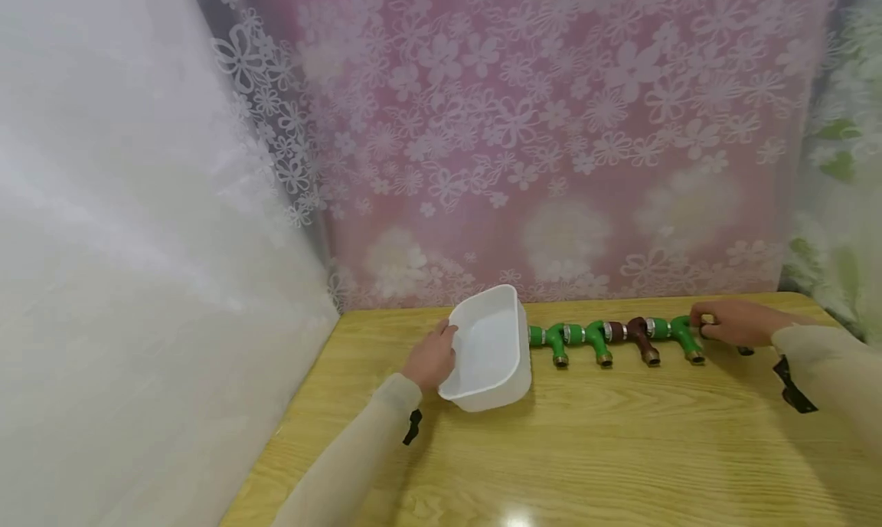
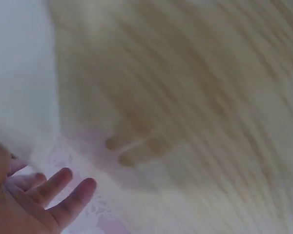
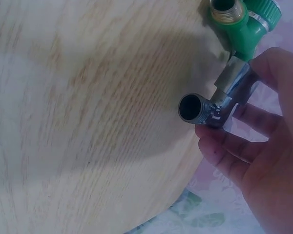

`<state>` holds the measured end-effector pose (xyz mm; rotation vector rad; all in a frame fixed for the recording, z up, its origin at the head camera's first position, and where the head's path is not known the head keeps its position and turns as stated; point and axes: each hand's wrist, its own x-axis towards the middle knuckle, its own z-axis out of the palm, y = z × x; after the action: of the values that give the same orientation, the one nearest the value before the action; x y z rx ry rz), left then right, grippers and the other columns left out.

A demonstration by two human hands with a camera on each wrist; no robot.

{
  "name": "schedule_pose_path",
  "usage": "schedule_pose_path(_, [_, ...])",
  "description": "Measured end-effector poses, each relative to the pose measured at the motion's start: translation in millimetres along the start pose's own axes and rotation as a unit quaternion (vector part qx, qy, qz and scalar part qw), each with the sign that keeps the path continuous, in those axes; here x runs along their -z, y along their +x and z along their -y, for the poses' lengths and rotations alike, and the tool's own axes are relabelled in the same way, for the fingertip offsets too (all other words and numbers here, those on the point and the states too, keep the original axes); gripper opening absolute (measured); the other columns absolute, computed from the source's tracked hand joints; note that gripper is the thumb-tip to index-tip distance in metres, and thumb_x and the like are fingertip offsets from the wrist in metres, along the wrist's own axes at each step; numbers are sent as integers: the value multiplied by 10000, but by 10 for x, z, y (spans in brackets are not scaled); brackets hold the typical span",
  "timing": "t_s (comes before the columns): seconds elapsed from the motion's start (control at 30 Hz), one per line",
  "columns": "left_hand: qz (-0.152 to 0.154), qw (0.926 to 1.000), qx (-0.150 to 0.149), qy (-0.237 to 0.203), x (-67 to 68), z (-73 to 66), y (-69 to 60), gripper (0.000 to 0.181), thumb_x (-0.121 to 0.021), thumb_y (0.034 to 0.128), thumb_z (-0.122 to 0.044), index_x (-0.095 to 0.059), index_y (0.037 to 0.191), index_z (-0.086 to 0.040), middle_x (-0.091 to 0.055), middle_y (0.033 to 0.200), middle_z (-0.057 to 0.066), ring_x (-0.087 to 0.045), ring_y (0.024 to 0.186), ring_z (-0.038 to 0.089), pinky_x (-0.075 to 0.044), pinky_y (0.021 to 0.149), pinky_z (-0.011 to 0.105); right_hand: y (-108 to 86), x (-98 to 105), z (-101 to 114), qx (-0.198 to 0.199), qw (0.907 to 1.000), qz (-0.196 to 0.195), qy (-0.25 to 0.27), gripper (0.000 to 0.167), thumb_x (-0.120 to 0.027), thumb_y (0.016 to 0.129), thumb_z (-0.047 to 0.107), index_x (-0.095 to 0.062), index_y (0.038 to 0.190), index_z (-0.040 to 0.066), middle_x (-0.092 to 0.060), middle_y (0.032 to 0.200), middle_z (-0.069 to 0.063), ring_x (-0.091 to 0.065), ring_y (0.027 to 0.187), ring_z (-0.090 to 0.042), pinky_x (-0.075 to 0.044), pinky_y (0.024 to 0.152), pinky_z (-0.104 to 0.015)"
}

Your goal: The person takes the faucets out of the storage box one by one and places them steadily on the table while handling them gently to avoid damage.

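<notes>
My left hand (image 1: 432, 356) grips the near-left rim of a white plastic basin (image 1: 488, 343), tilted on its side with its hollow facing left. In the left wrist view the basin's wall (image 2: 22, 73) fills the left edge beside my spread fingers (image 2: 73, 202). My right hand (image 3: 278, 126) holds a chrome angle valve (image 3: 222, 100) with a threaded outlet, at the right end of a row of taps. Beside it lies a green tap (image 1: 684, 335) with a brass threaded end. Leftward come a brown tap (image 1: 641, 339) and more green taps (image 1: 598, 343).
The taps lie along the back of a wooden table (image 1: 620, 450). A pink flowered curtain (image 1: 551, 167) hangs behind it. White sheeting (image 1: 138, 243) hangs on the left, and a green-leafed curtain (image 1: 837, 228) hangs on the right.
</notes>
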<state>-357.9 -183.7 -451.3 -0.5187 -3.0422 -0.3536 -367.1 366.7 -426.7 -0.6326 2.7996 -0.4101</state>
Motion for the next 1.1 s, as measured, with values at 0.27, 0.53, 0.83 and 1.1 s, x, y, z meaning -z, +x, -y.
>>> schedule_pose_path(0.27, [42,9998,89,-190,130,29,4,493,-454,1047,-162,-389,1527,-70,-295,1636,167,-457,1417,337,-480,1097,496,-77,21,-48,-108,9999,-96,-4,201,-487,1031,142,-594,1163,35,-645,1032,-76,-537,757,-137,-453,639,-328])
schedule_pose_path(0.53, [79,9999,100,-25,75,28,-21,496,-465,1050,-215,-402,1527,-94,-286,1644,142,-456,1420,323,-480,1094,498,-17,-3,-71,-20,9997,-37,-254,186,-502,1030,150,-598,1151,45,-647,992,-69,-505,715,-131,-422,626,-321])
schedule_pose_path(0.83, [7,9999,89,106,48,-30,7,493,-476,1045,-197,-406,1520,-81,-293,1642,144,-450,1428,309,-477,1101,494,2,-106,-139,-201,9997,-72,-118,256,-559,1001,165,-520,1180,-14,-652,967,-115,-567,721,-146,-451,608,-341])
schedule_pose_path(1.1, [76,9997,162,154,67,-77,36,499,-480,1044,-201,-401,1524,-88,-278,1651,129,-428,1444,302,-459,1121,494,-28,-102,-135,-269,9991,-209,-233,249,-585,991,168,-537,1127,-35,-645,988,-161,-596,761,-172,-480,614,-348])
